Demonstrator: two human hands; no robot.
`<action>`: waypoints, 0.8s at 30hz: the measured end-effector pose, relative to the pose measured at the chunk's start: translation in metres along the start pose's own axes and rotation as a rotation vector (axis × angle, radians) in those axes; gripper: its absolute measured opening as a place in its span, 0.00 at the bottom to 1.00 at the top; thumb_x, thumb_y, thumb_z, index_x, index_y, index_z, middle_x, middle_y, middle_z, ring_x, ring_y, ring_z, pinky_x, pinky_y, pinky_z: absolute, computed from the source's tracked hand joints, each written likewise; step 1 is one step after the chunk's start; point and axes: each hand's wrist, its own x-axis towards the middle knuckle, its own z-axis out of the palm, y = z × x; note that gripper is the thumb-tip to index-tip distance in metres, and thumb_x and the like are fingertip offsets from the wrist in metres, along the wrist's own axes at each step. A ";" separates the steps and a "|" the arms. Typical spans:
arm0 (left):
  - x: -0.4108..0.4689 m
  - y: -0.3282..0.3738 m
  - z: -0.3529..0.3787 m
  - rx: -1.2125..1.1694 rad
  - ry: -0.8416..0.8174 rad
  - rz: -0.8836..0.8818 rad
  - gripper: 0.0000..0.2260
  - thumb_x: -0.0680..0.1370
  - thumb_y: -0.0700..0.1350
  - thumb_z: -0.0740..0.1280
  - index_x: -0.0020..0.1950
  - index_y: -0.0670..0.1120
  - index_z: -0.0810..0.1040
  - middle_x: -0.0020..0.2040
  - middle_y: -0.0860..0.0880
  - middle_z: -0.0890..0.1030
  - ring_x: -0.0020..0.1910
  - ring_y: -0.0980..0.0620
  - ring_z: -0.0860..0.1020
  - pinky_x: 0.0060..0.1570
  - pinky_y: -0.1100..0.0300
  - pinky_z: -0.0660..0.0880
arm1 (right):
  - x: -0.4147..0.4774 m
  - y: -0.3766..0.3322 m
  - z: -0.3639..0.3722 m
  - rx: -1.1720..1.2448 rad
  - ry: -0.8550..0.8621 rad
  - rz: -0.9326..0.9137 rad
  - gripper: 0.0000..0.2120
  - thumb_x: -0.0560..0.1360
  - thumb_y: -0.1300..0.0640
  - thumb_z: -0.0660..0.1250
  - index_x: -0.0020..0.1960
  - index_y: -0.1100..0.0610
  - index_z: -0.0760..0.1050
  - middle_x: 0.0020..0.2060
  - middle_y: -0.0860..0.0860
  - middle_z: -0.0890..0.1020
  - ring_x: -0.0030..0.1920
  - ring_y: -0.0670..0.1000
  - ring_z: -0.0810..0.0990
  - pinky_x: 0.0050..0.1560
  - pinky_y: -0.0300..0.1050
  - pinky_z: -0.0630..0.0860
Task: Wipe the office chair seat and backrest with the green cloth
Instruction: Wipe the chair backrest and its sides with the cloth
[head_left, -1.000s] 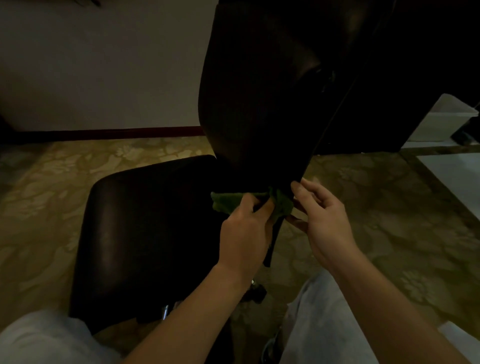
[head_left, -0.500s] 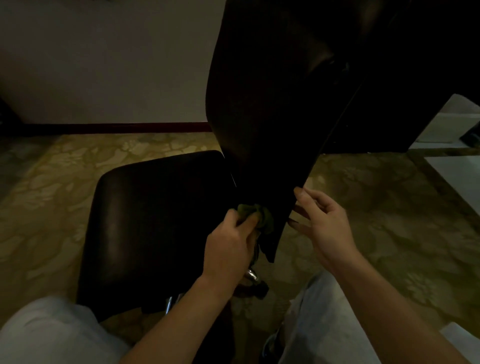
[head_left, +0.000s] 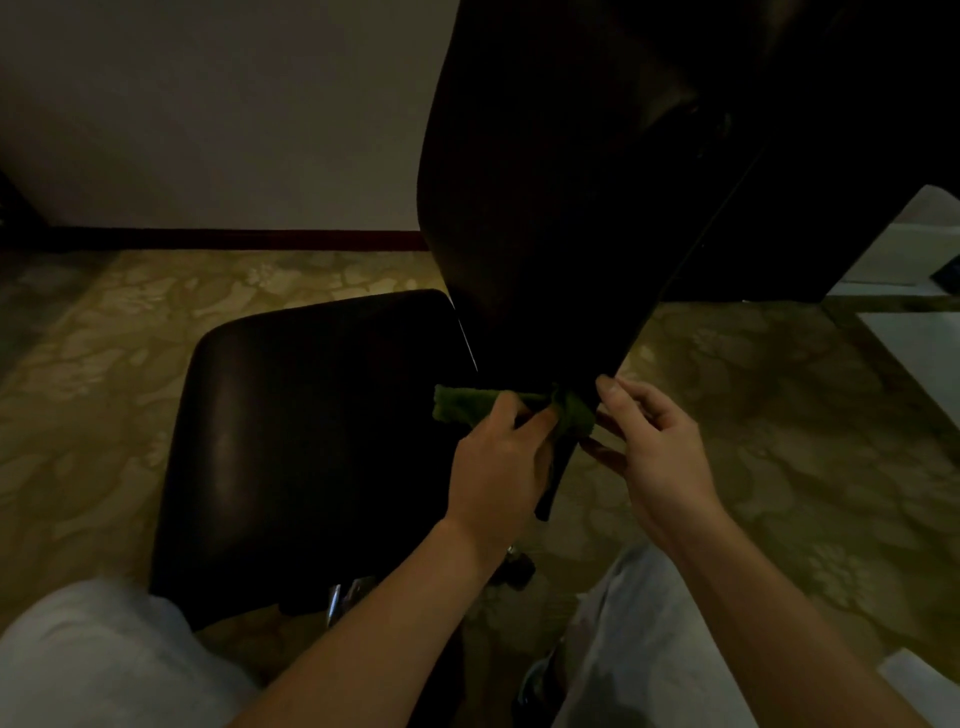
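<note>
The left hand grips the green cloth, fingers and thumb curled round its bunched middle, pressing it against the narrow lower end of the dark backrest, just above the rear edge of the seat. The cloth looks crumpled, one end sticking out flat to the left and the other folded round the backrest's right edge. The right hand is half open with loosely bent fingers, its index fingertip at that edge beside the cloth; whether it grips anything I cannot tell, and both forearms reach forward and up.
</note>
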 end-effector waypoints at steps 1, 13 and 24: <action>-0.003 -0.002 0.005 0.007 -0.001 -0.004 0.15 0.82 0.50 0.60 0.61 0.46 0.83 0.51 0.44 0.79 0.40 0.47 0.80 0.33 0.57 0.78 | 0.000 0.001 0.000 -0.001 0.000 -0.005 0.20 0.71 0.44 0.69 0.57 0.56 0.80 0.51 0.49 0.85 0.54 0.47 0.83 0.57 0.55 0.80; -0.043 -0.036 0.026 0.118 -0.348 -0.227 0.12 0.80 0.43 0.66 0.61 0.51 0.83 0.61 0.48 0.77 0.44 0.47 0.82 0.41 0.59 0.76 | 0.001 0.015 0.000 0.032 -0.004 -0.024 0.16 0.76 0.54 0.69 0.62 0.56 0.78 0.53 0.51 0.85 0.55 0.47 0.83 0.53 0.49 0.81; -0.029 -0.018 0.000 -0.108 -0.012 -0.149 0.12 0.78 0.39 0.71 0.61 0.43 0.83 0.53 0.43 0.80 0.45 0.46 0.82 0.42 0.56 0.82 | 0.000 0.030 0.003 0.022 0.016 0.004 0.23 0.70 0.45 0.71 0.60 0.56 0.79 0.54 0.52 0.84 0.54 0.49 0.83 0.58 0.57 0.79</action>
